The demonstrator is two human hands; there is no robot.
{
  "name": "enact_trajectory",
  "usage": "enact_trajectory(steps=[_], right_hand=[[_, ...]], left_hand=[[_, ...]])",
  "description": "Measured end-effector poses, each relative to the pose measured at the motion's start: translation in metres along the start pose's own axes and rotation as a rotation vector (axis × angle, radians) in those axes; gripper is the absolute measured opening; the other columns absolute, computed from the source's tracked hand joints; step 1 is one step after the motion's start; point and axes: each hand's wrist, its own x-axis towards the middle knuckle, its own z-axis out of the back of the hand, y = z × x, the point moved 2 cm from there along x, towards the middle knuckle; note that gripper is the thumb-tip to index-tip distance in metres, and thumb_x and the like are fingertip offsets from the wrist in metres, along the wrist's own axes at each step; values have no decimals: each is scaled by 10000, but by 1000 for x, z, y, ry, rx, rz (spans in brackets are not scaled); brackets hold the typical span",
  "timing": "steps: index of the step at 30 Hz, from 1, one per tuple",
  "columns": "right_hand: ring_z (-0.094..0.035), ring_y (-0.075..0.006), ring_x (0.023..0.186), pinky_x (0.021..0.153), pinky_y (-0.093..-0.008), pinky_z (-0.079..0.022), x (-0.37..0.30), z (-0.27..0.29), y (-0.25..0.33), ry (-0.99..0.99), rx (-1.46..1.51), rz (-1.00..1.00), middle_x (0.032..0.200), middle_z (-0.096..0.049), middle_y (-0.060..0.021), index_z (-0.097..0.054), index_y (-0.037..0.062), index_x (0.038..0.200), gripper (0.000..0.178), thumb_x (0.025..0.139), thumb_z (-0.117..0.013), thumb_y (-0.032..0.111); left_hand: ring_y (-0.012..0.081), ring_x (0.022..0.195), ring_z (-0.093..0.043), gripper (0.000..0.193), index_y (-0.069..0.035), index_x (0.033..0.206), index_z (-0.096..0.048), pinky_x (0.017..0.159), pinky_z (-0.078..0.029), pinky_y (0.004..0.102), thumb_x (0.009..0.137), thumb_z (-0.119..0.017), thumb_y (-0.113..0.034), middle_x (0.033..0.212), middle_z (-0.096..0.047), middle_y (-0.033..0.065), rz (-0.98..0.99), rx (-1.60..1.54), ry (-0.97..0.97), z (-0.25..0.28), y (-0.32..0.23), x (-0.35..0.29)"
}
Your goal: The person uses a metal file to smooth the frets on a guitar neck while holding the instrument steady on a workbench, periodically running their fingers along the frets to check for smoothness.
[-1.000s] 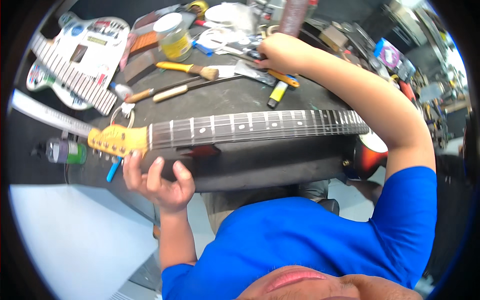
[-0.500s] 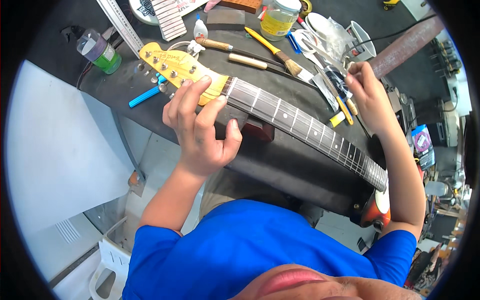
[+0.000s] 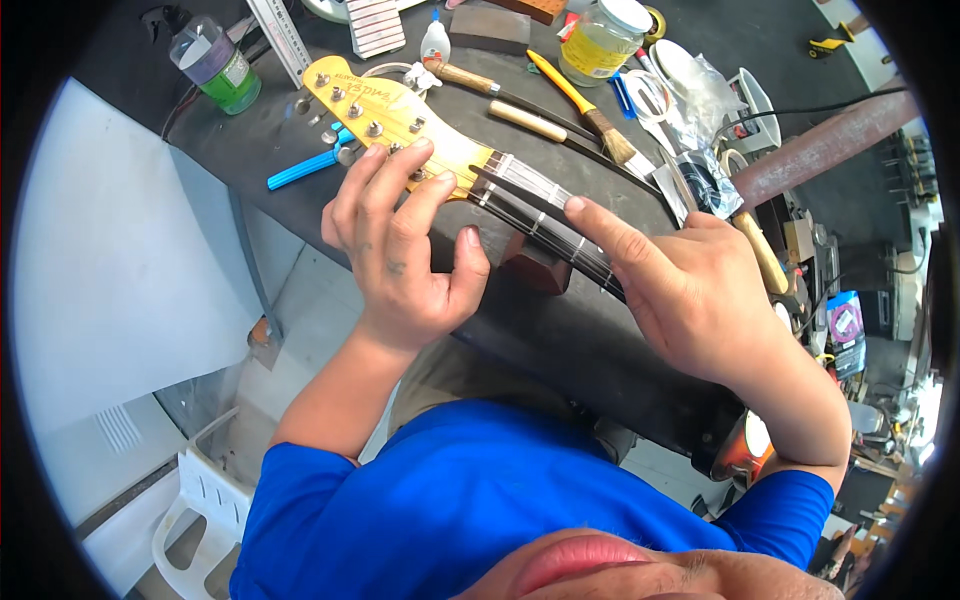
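Observation:
An electric guitar's neck (image 3: 545,232) runs diagonally across the bench, its pale wooden headstock (image 3: 375,98) at the upper left. Part of the sunburst body (image 3: 742,448) shows at the lower right. My left hand (image 3: 405,250) rests its spread, bent fingertips on the headstock's near edge, the thumb standing free. In my right hand (image 3: 690,285) is a slim dark file (image 3: 520,192), with the index finger stretched along it. The file lies over the strings and first frets, its tip by the nut. My hand hides its handle end and much of the fretboard.
A dark block (image 3: 538,265) sits under the neck. Beyond lie a brush (image 3: 590,110), wooden-handled tools (image 3: 530,121), a yellow-labelled jar (image 3: 603,45) and a glue bottle (image 3: 435,42). At left are a green-liquid bottle (image 3: 222,72) and a blue tool (image 3: 305,170). A rusty pipe (image 3: 830,145) crosses at right.
My right hand has come from the tools at the right to the nut end of the neck, bringing the file over the strings. My left hand stays at the headstock; the view has shifted slightly.

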Motion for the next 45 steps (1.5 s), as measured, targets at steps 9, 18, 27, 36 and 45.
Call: enact_trajectory(steps=[9, 18, 27, 36, 45], right_hand=[[-525, -224, 514, 587, -414, -405, -4, -2, 1, -12, -61, 4, 630, -531, 5, -601, 76, 1677, 808, 889, -769, 12], [-503, -213, 507, 574, -407, -409, 1, -4, 4, -25, -78, 26, 622, -488, 15, -612, 77, 1675, 839, 853, -764, 2], [-513, -200, 522, 580, -404, -417, 10, -7, 2, -60, -35, 42, 640, -496, 10, -627, 71, 1670, 827, 856, -758, 2], [-504, -205, 508, 580, -404, -418, 4, -5, 2, -65, -74, 39, 612, -474, 11, -665, 60, 1637, 813, 833, -757, -21], [-524, -205, 535, 598, -403, -430, -2, 2, 4, -9, -63, 17, 630, -485, 7, -658, 51, 1641, 823, 827, -758, -16]], left_hand=[[474, 1492, -534, 511, -38, 1407, -662, 1286, -378, 569, 930, -749, -199, 1542, -672, 223, 4, -6, 18, -3, 2, 1], [426, 1491, -548, 574, -33, 1397, -679, 1278, -328, 516, 867, -768, -238, 1561, -664, 189, 9, -40, -53, -9, 7, 1], [453, 1494, -543, 600, 7, 1439, -635, 1308, -378, 560, 887, -764, -187, 1566, -667, 237, 26, -2, 21, -2, -2, 6], [448, 1485, -544, 616, 15, 1442, -628, 1309, -374, 565, 882, -782, -190, 1568, -662, 242, 36, -22, 38, -2, -3, 6], [445, 1491, -533, 624, 10, 1435, -622, 1312, -367, 560, 866, -785, -186, 1571, -651, 242, 38, -20, 46, -1, -4, 7]])
